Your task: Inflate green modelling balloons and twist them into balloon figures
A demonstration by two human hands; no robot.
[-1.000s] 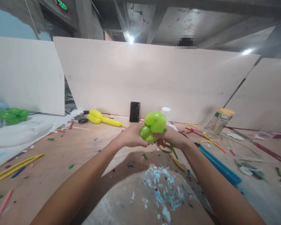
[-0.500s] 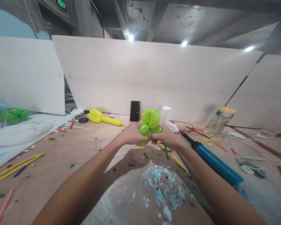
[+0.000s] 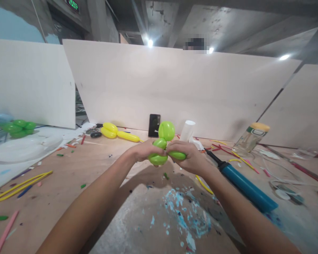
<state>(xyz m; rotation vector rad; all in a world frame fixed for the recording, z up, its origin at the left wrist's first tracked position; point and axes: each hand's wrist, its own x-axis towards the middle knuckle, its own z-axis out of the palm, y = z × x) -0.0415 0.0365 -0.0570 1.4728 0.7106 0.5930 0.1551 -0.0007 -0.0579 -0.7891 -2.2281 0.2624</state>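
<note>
A light green twisted balloon (image 3: 166,131), made of several bubbles, is held between my two hands near the middle of the view. My left hand (image 3: 143,149) wraps round its left bubbles, with the thumb near the central twist. My right hand (image 3: 186,153) grips the bubble on the right, fingers curled over it. One round bubble stands up above both hands. Behind the balloon, a black phone (image 3: 154,125) leans against the white board, and a white cup-like cylinder (image 3: 187,131) stands just beyond my right hand.
A blue hand pump (image 3: 246,185) lies at the right, near a clear jar with a yellow lid (image 3: 251,138). Yellow balloons (image 3: 119,133), green balloons (image 3: 19,127) and a white balloon (image 3: 26,149) are at the left. Balloon scraps litter the table. Part of a head shows above the board.
The balloon has turned in my hands, its upper bubble shifting slightly left and its lower bubble showing more. My right hand now covers part of the right bubble. A head has appeared above the board.
</note>
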